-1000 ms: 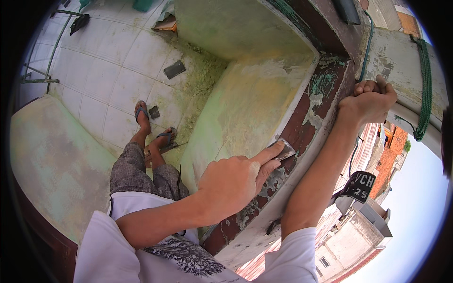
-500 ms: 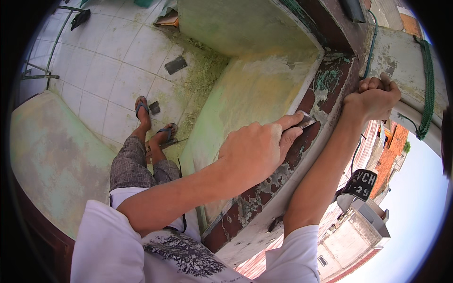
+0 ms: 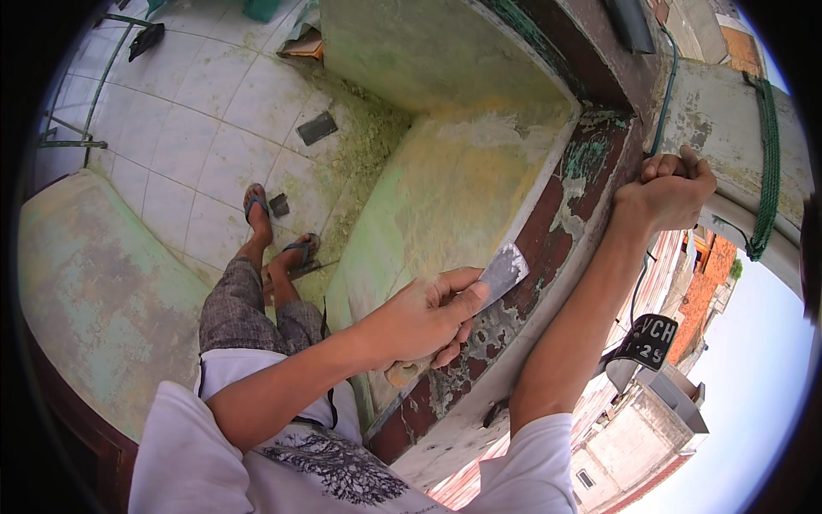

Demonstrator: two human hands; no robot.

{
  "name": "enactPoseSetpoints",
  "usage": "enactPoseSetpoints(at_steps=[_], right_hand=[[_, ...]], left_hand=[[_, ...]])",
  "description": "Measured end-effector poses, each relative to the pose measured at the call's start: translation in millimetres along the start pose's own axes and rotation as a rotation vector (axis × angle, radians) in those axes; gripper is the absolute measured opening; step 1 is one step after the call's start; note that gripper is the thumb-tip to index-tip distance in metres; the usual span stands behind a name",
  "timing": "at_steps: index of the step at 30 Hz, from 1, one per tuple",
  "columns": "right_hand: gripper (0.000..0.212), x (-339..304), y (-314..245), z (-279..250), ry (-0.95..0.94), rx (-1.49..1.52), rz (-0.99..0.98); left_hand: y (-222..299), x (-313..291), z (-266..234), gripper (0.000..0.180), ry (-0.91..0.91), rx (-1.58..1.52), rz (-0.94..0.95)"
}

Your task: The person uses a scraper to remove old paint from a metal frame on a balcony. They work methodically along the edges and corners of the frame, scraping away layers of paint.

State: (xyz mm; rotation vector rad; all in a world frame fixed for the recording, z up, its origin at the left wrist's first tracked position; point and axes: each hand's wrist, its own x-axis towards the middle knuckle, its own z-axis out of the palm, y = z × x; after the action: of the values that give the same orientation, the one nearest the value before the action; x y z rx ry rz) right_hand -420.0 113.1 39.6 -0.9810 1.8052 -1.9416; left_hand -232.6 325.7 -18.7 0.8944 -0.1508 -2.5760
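Note:
My left hand is closed round a scraper whose broad metal blade carries pale residue at its tip. The end of its wooden handle shows below my palm. The blade is tilted up over a maroon ledge with flaking paint and grey bare patches; I cannot tell whether it touches. Beyond the ledge, my right hand has its fingers curled in beside a weathered beam. What those fingers hold, if anything, is hidden.
Left of the ledge stands a yellow-green wall, above a tiled floor littered with flakes. A dark flat block lies there near my feet. Right of the ledge are a green rope, a black plate and an open drop toward buildings.
My left hand has drawn the scraper back along the ledge toward my body and turned it, so more blade and the handle end show. My right hand stays closed in nearly the same place.

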Motion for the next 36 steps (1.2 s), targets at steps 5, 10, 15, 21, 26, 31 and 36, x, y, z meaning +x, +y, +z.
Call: enactPoseSetpoints(at_steps=[5, 10, 15, 21, 26, 31, 36], right_hand=[[0.032, -2, -1, -1, -0.009, -0.018, -0.018], [0.032, -2, -1, -1, -0.007, -0.015, -0.014], [0.033, -1, 0, -1, -0.02, -0.012, -0.019], [0.034, -1, -1, -1, -0.01, -0.029, -0.027], [0.032, -3, -3, 0, -0.02, -0.071, -0.014], [0.032, -11, -7, 4, 0.004, -0.069, -0.009], [0.032, -4, -4, 2, 0.022, -0.056, -0.026]], left_hand=[[-18, 5, -3, 0.047, 0.169, 0.289, 0.129], [-11, -1, 13, 0.049, 0.308, 0.356, 0.21], [-26, -2, 11, 0.055, 0.199, 0.576, 0.266], [-37, -23, 17, 0.05, 0.2, 0.684, 0.318], [19, 3, 18, 0.047, 0.35, 0.988, 0.346], [-16, -26, 14, 0.046, 0.337, 1.121, 0.367], [-6, -27, 14, 0.046, 0.314, 1.09, 0.342]])
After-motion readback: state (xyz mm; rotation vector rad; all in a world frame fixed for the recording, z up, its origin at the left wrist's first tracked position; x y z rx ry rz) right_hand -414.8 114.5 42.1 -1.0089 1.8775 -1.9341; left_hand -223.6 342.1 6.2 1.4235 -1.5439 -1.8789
